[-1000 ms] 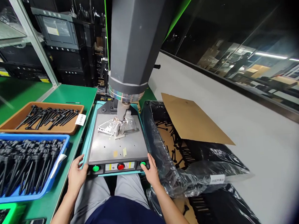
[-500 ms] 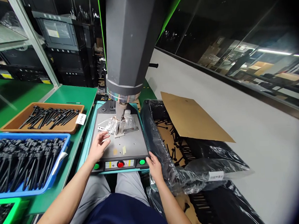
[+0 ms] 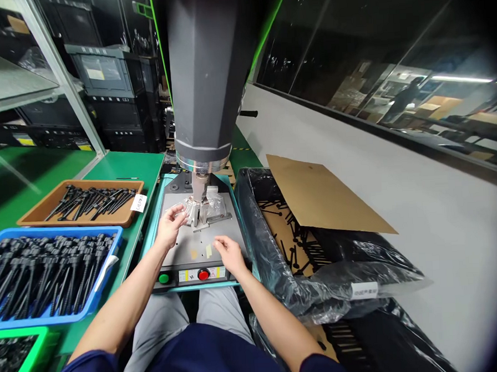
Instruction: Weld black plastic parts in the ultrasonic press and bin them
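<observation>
A grey press column (image 3: 203,72) comes down onto a small fixture (image 3: 202,210) on the machine's metal plate (image 3: 193,247). A clear plastic bag (image 3: 190,204) lies at that fixture. My left hand (image 3: 169,226) reaches to the bag, its fingertips pinched on the bag's left edge. My right hand (image 3: 230,253) hovers over the plate's front right, fingers curled and apart, holding nothing. Below my hands sit a green button (image 3: 164,278) and a red button (image 3: 203,275) on the front panel.
A blue bin (image 3: 110,254) and a brown tray (image 3: 41,208) of black screw-like parts stand on the green bench at left. A green bin (image 3: 36,352) is at the lower left. At right, a black-bag-lined box (image 3: 259,230) of parts carries a cardboard sheet (image 3: 319,196).
Both hands left the front buttons. My left hand moved up to the plastic bag at the fixture; my right hand moved from the plate's right edge onto the plate.
</observation>
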Demonstrator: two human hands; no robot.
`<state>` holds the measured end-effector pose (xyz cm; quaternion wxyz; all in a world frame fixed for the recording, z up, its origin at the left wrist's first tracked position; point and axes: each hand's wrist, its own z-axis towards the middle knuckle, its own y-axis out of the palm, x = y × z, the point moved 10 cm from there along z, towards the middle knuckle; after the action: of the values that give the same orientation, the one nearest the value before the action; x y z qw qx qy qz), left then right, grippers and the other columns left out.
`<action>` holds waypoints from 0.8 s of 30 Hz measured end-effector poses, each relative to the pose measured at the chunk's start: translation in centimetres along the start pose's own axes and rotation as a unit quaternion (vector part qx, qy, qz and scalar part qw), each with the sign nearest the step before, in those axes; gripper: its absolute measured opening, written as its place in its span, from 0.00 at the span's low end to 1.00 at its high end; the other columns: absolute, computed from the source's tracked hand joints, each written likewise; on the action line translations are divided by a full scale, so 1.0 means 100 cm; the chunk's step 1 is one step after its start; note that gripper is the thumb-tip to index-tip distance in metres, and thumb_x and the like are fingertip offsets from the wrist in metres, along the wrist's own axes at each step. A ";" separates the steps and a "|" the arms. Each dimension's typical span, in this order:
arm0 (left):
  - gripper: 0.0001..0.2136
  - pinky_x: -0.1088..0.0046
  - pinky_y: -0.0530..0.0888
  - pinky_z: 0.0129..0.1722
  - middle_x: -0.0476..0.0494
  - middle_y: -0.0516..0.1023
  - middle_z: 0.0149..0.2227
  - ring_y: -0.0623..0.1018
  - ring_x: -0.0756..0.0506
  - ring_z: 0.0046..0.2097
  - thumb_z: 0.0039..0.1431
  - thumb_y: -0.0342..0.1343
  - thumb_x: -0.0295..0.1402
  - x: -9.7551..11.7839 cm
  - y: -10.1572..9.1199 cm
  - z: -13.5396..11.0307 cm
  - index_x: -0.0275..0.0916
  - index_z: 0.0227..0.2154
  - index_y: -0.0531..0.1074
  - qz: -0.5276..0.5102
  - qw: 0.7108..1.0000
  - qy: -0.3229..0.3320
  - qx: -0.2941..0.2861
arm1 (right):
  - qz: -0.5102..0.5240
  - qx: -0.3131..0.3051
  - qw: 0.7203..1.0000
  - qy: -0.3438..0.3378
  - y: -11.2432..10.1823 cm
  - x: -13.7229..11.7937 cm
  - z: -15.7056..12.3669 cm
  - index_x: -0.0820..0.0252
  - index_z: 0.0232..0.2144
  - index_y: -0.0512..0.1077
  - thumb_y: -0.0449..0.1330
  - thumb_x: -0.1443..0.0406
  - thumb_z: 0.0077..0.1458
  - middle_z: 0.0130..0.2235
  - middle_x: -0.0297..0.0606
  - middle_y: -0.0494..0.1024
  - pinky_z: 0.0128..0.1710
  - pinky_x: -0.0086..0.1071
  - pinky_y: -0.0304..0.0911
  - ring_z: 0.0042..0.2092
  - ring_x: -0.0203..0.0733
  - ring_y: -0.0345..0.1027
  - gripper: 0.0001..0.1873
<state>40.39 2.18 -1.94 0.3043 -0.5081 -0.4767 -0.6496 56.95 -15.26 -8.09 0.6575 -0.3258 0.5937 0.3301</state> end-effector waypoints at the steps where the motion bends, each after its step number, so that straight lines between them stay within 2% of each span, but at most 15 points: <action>1: 0.28 0.65 0.75 0.40 0.35 0.76 0.47 0.78 0.44 0.40 0.37 0.71 0.42 0.002 0.000 0.003 0.35 0.42 0.74 0.002 1.000 0.004 0.008 | 0.001 -0.015 1.000 -0.003 0.011 -0.002 0.007 0.57 0.38 0.78 0.64 0.59 0.51 0.32 0.37 0.80 0.40 0.36 0.68 0.35 0.42 0.73 0.12; 4: 0.27 0.67 0.73 0.37 0.36 0.77 0.45 0.77 0.46 0.36 0.35 0.72 0.40 0.012 0.001 0.007 0.34 0.40 0.74 0.021 0.999 0.021 0.023 | 0.019 -0.039 0.999 -0.009 0.036 -0.009 0.031 0.57 0.35 0.78 0.63 0.61 0.50 0.30 0.34 0.79 0.38 0.33 0.67 0.33 0.40 0.72 0.10; 7: 0.27 0.68 0.73 0.35 0.36 0.78 0.43 0.76 0.45 0.36 0.34 0.72 0.39 0.019 0.001 0.008 0.33 0.40 0.75 0.032 0.999 0.028 0.027 | 0.038 -0.027 0.999 -0.007 0.051 -0.016 0.053 0.57 0.34 0.78 0.63 0.63 0.49 0.27 0.32 0.78 0.35 0.31 0.66 0.31 0.38 0.70 0.08; 10: 0.27 0.68 0.73 0.35 0.36 0.78 0.43 0.77 0.44 0.38 0.34 0.71 0.39 0.022 0.001 0.007 0.33 0.39 0.75 0.030 0.999 0.028 0.024 | 0.031 0.000 1.000 -0.007 0.057 -0.023 0.071 0.57 0.34 0.77 0.61 0.64 0.50 0.26 0.31 0.77 0.32 0.30 0.65 0.29 0.37 0.69 0.08; 13: 0.27 0.69 0.72 0.34 0.36 0.78 0.43 0.76 0.46 0.36 0.34 0.71 0.38 0.024 0.002 0.007 0.33 0.39 0.74 0.024 0.999 0.023 0.021 | 0.004 0.050 0.998 -0.029 0.052 -0.038 0.081 0.57 0.36 0.76 0.59 0.65 0.52 0.27 0.31 0.76 0.34 0.30 0.64 0.29 0.37 0.69 0.08; 19: 0.27 0.71 0.72 0.33 0.36 0.78 0.44 0.76 0.47 0.35 0.35 0.71 0.38 0.036 0.011 0.004 0.33 0.40 0.74 0.018 0.999 0.028 0.007 | -0.105 0.145 0.977 -0.117 0.038 -0.079 0.089 0.58 0.44 0.73 0.57 0.62 0.54 0.39 0.38 0.75 0.45 0.35 0.65 0.39 0.42 0.69 0.15; 22: 0.26 0.72 0.71 0.32 0.36 0.78 0.45 0.75 0.48 0.35 0.35 0.71 0.38 0.044 0.014 0.003 0.33 0.40 0.74 0.019 0.999 0.041 0.001 | -0.180 0.136 0.961 -0.160 0.044 -0.096 0.099 0.58 0.48 0.74 0.61 0.62 0.51 0.49 0.45 0.72 0.55 0.39 0.61 0.51 0.47 0.66 0.20; 24: 0.26 0.72 0.71 0.31 0.36 0.78 0.44 0.75 0.49 0.33 0.35 0.71 0.37 0.046 0.014 0.004 0.33 0.40 0.74 0.020 0.999 0.044 0.002 | -0.207 0.104 0.960 -0.159 0.051 -0.100 0.109 0.59 0.45 0.75 0.62 0.63 0.51 0.51 0.47 0.71 0.58 0.40 0.58 0.55 0.49 0.64 0.18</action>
<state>40.34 2.46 2.90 0.3389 -0.4880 -0.4539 -0.6640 58.17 -3.89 2.61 0.8277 -0.3150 0.4318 0.1710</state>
